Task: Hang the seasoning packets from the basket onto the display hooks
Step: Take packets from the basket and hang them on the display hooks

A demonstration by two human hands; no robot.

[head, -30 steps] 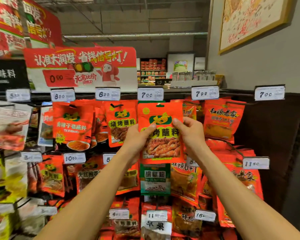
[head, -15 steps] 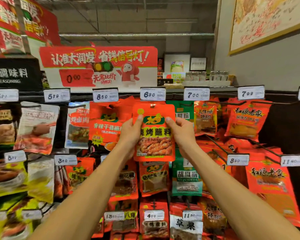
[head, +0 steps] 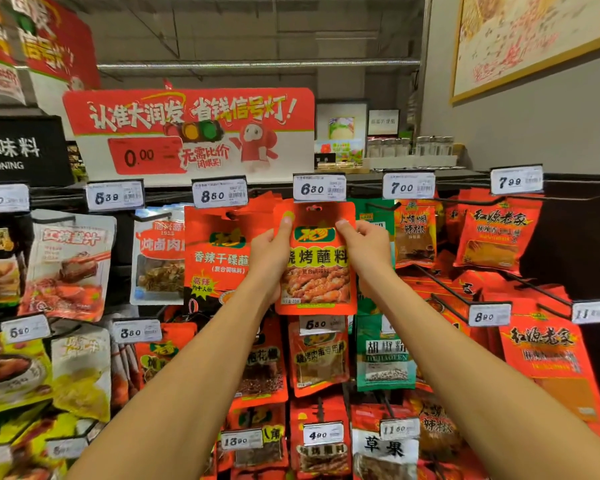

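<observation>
Progress sits mid-hang: left hand [head: 269, 252] and right hand [head: 368, 247] each pinch the seasoning packet [head: 317, 261], its hole just under the 6.80 tag [head: 319, 188], hook unseen, basket unseen.

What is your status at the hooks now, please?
Both hands, left hand and right hand, grip orange packet. Hang hole under 6.80 tag. Nothing blocking.

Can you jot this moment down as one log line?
step: hanging | packet: under 6.80 tag | left hand: pinching it | right hand: pinching it
</observation>
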